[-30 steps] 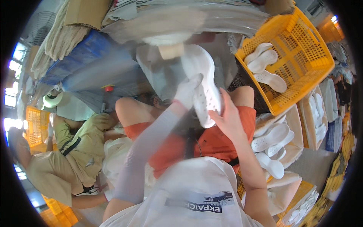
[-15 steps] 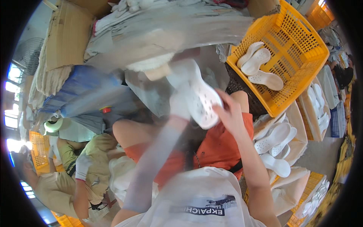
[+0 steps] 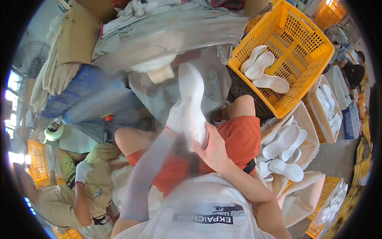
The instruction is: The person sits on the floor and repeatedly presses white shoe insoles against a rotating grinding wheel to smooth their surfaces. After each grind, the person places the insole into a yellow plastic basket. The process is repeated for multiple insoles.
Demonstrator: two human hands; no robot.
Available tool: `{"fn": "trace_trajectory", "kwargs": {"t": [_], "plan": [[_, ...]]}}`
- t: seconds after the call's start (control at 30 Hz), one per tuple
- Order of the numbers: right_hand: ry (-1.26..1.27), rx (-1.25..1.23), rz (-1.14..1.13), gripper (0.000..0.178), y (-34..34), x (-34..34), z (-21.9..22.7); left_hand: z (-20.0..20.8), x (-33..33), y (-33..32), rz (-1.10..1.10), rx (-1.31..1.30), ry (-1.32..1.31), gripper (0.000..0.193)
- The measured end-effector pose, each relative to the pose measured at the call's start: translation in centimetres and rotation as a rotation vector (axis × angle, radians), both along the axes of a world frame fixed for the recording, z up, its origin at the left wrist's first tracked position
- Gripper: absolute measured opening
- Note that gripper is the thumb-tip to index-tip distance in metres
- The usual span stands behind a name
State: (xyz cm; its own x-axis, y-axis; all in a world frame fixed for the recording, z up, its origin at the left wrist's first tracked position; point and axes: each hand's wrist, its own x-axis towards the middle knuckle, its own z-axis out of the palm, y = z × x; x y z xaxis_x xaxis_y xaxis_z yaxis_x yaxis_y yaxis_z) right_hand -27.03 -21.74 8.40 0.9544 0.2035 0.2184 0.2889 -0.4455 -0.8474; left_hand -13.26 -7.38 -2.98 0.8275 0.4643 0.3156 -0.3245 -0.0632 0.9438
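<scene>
A white shoe insole (image 3: 191, 89) with small holes at its near end is held upright above my lap. My left hand (image 3: 175, 118), in a white glove, is closed around its left side near the middle. With bare fingers, my right hand (image 3: 213, 144) pinches the near end from the right, its thumb close to the holes. Just beyond the insole's far end are a fuzzy white wheel (image 3: 153, 63) and a cream-coloured block (image 3: 161, 74). Most of my left fingers are hidden behind the insole.
A yellow crate (image 3: 278, 101) at the far right holds several white insoles (image 3: 270, 82). More insoles (image 3: 281, 141) lie in a cloth-lined container on my right. A clouded plastic cover (image 3: 167, 42) hangs over the wheel. At left sits another person with a gloved hand (image 3: 82, 171).
The insole has swung from slanting toward the right to nearly upright and shifted a little left. My right hand has moved left and nearer to me, staying on the near end.
</scene>
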Motion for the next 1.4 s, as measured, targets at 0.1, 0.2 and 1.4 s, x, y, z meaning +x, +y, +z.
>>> {"fn": "trace_trajectory", "kwargs": {"t": [0.1, 0.2, 1.4], "plan": [[0.103, 0.052, -0.034, 0.077, 0.2, -0.2, 1.8, 4.3, -1.0, 2.0, -0.224, 0.023, 0.162, 0.027], [-0.133, -0.219, -0.038, 0.076, -0.5, 0.0, 2.4, 7.4, -1.7, 2.9, -0.455, -0.164, 0.503, 0.047], [-0.108, -0.364, 0.033, 0.043, 10.8, 18.0, 0.3, -0.7, 9.0, 8.9, -0.24, -1.207, 0.283, 0.042]]}}
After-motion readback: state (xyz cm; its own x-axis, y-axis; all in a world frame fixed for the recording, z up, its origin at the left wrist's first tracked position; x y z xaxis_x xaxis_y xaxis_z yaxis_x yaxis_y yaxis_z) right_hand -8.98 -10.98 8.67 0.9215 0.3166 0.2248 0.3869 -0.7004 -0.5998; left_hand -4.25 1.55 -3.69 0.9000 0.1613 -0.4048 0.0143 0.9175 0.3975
